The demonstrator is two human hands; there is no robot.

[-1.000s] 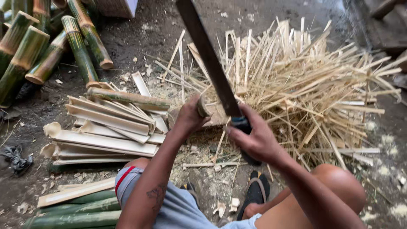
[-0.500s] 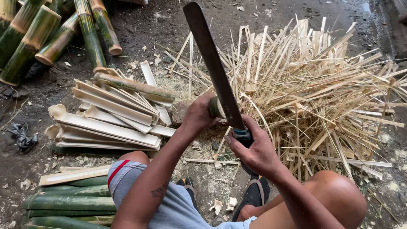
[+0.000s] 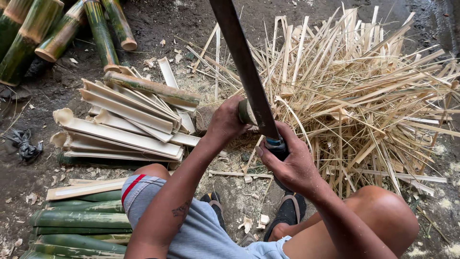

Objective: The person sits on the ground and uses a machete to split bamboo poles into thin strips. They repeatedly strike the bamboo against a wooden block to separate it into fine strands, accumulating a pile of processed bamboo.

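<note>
My right hand [image 3: 292, 165] is wrapped tight around the dark handle of a long, flat steel machete [image 3: 244, 67], its blade rising up and away from me past the top of the view. My left hand [image 3: 225, 120] grips a short green bamboo piece [image 3: 246, 111] standing upright just behind the blade, which crosses in front of it; I cannot tell whether the edge touches it. To my left lies a stack of pale split bamboo slats [image 3: 124, 124] on the dirt floor [image 3: 158, 24], with whole green bamboo poles [image 3: 72, 29] beyond it and more green bamboo lengths [image 3: 76, 220] beside my left knee. To my right spreads a heap of thin yellow bamboo slivers [image 3: 364, 96]. My black sandals [image 3: 290, 211] rest on the ground between my knees.
</note>
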